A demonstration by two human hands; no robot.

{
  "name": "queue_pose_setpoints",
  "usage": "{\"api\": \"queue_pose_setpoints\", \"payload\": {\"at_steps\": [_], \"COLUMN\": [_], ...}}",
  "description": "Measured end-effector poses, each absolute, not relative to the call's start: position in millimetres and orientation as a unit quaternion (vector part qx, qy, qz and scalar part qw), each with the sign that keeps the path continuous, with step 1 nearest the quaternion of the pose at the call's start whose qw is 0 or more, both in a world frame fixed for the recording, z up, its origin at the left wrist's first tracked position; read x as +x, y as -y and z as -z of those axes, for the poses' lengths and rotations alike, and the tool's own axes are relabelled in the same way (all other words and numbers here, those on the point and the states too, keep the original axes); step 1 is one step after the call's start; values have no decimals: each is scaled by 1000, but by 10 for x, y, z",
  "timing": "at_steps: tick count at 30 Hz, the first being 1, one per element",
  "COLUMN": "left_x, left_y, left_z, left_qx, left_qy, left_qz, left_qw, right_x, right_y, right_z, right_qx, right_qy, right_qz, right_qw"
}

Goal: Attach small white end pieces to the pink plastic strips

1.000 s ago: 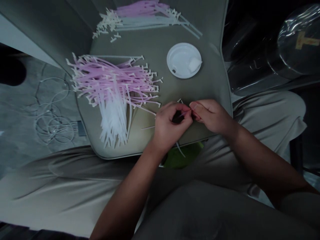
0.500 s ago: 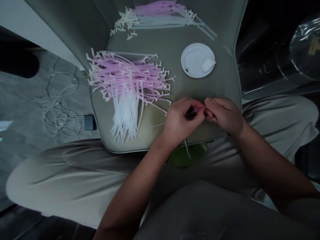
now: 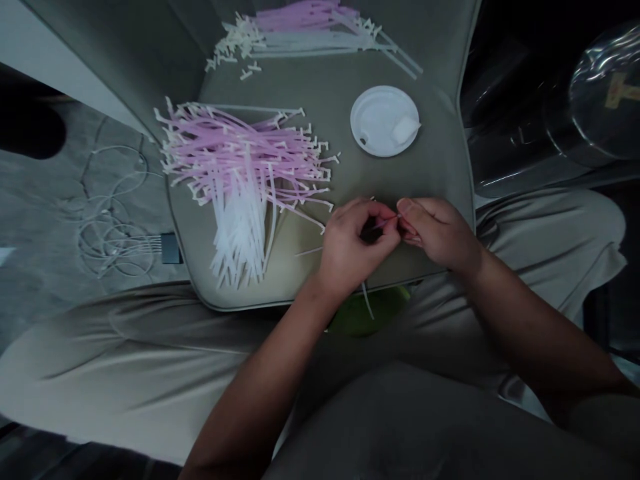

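Left hand (image 3: 350,245) pinches a pink tube (image 3: 381,225); right hand (image 3: 443,233) pinches its end. Best keep both pinches close, steady.

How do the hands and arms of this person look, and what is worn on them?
The left hand and right hand are ungloved, with no ring or watch visible. The left forearm and right forearm are bare; a plain, dark greyish right sleeve shows too.

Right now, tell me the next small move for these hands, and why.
Perhaps ease the right hand slightly aside to check the end of the pink strand: the left hand seems to pinch that strand, and the fingertips, close together, hide its end.
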State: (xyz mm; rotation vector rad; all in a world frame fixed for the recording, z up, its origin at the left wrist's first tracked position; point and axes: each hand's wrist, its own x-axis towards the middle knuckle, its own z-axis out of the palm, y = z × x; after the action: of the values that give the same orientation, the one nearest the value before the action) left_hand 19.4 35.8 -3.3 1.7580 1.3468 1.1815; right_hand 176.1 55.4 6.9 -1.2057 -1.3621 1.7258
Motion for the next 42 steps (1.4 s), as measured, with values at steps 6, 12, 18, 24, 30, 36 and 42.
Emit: {"api": "queue_pose_setpoints", "payload": {"at_steps": [6,12,18,24,30,36,42], "left_x": [189,183,180,181,175,153,173], "left_y": [-360,-362,-372,-394,-403,-384,-393], "left_z": [28,31,25,3,-22,-5,12], "left_qx": [669,667,672,673,662,617,627], "left_qy": [-504,-505,-501,-501,-505,-528,-509], "left_qz": [-440,-438,-437,-427,-432,-448,-448], "left_qw": [325,328,327,337,345,375,384], "right_x": [1765,1748,1756,1760,1758,1746,1728], "right_y": [-555,-550,-553,-567,-569,-543,-531], "right_z": [-79,-98,-78,-78,-76,-63,-67], "right_qx": [-453,-461,-461,-466,-472,-486,-477], "right_qy": [545,558,567,562,524,538,530], "right_qz": [-634,-618,-612,-619,-635,-607,-604], "right_qw": [309,308,301,290,315,326,355]}}
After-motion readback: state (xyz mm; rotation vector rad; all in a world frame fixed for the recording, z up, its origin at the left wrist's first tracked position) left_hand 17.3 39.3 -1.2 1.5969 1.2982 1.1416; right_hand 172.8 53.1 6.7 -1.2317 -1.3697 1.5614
